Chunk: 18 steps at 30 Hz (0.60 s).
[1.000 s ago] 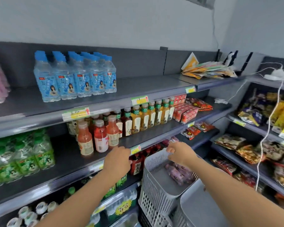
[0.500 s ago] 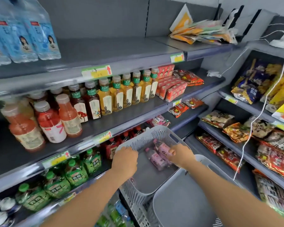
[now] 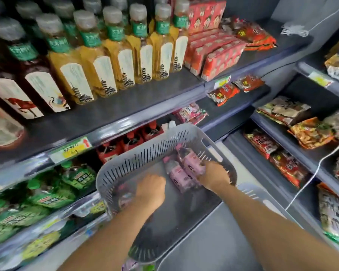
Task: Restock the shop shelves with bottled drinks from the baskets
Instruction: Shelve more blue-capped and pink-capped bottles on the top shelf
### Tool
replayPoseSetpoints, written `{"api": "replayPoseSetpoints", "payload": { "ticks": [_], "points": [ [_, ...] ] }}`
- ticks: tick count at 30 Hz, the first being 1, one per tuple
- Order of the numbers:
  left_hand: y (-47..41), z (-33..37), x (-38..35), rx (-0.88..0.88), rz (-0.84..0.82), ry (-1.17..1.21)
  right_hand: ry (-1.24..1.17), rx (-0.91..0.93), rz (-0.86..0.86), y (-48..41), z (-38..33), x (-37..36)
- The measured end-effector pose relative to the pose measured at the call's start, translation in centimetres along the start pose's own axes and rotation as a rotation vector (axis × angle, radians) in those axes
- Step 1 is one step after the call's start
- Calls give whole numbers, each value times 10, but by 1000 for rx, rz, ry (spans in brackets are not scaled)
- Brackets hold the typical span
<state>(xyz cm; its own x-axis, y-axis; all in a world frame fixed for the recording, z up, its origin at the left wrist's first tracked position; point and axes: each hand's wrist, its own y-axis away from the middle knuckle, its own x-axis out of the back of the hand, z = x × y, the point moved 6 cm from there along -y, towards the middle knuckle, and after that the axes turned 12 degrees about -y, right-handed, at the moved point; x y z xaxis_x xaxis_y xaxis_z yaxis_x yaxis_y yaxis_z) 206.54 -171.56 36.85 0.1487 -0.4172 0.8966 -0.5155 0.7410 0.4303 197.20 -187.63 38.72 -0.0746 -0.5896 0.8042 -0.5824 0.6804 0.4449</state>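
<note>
Right hand [image 3: 213, 176] grips pink bottle [image 3: 192, 163] in basket [image 3: 125, 165]; left hand [image 3: 151, 189] alongside.

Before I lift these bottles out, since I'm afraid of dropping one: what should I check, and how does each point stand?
1. Right hand on a pink bottle: ok, fingers curl over it.
2. Left hand holding anything: cannot tell, its fist hides that.
3. Second pink bottle free to take: ok, lying uncovered between the hands.
4. Basket rim clear above: ok.
5. White cable away from the arms: ok, hangs to the right.
</note>
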Motion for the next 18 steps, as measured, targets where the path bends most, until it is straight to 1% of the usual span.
{"api": "replayPoseSetpoints", "payload": {
  "ticks": [4,6,7,8,10,12,14,15,17,18],
  "points": [
    [-37,11,-26,66,-41,65,40,3,-9,-35,9,-25],
    [-55,20,-43,79,-95,161,107,13,-3,-48,9,-32],
    [-67,24,-54,98,-123,252,154,26,11,-53,7,-34],
    [-77,27,-65,140,-164,391,205,38,25,-58,5,-36],
    [-95,36,-87,214,-244,773,320,55,38,-64,1,-42],
    [-107,45,-99,274,-247,1135,378,62,16,-69,2,-49],
    [-111,51,-105,385,-236,1448,311,30,-57,-74,8,-55],
    [-111,55,-106,439,-258,1596,266,13,-93,-75,10,-58],
    [-109,59,-109,551,-337,1790,214,-3,-121,-78,11,-59],
    [-107,59,-110,585,-373,1827,187,-13,-124,-79,12,-59]
  ]
}}
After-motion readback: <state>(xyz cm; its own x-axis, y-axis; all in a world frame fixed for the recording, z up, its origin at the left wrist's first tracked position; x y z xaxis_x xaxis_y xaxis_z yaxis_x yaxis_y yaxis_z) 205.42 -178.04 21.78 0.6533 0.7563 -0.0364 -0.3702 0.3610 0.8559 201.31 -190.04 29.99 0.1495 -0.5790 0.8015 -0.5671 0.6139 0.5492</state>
